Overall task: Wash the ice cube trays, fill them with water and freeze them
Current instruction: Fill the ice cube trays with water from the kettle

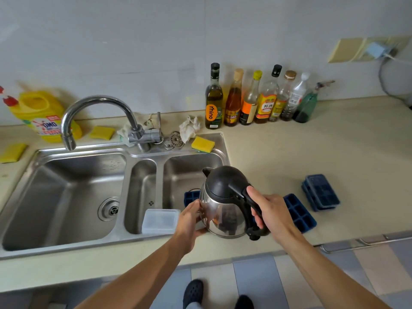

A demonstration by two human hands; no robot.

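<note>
A steel kettle [223, 210] with a black lid is held over the sink's right edge. My right hand [270, 212] grips its black handle. My left hand [191, 216] rests flat against the kettle's steel side and base. A blue ice cube tray [299, 211] lies on the counter just right of the kettle, partly hidden by my right hand. Another blue tray [191, 197] shows behind the kettle in the right basin. Two stacked blue trays [321, 192] sit further right on the counter. A clear lid [160, 220] lies in the middle basin.
The steel sink [124, 238] has three basins, with the tap [93, 110] swung over the left one. Several bottles [252, 99] line the back wall. Yellow sponges [202, 144] and a yellow detergent jug [42, 114] stand behind the sink. The counter edge is near me.
</note>
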